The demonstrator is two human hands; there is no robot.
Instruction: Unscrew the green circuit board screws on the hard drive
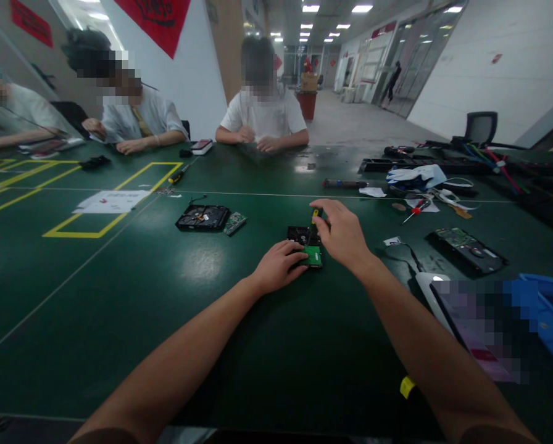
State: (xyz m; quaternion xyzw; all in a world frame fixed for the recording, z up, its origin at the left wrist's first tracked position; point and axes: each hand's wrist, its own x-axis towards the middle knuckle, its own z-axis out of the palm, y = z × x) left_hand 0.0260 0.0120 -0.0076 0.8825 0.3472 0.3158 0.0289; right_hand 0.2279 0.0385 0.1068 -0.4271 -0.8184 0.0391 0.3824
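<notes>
The green desk takes up most of the view. Three people sit along its far side, from the left to the middle. At the right, on the near part, there is a blue tray, and just beside it a device with a blurred screen. At the far left lies a white sheet of paper. Near the tray, slightly farther away, rests the right drive.

The left hand is in the middle, its fingers a little spread and resting upon a green circuit board. The right hand is above, its fingers pinching the yellow handle of a screwdriver, which points downward; whether the tip touches anything, I cannot tell.

Left of the hands lies an opened drive. The middle drive is between the hands, with the green circuit board at its near side. A loose board lies close beside the opened drive.
</notes>
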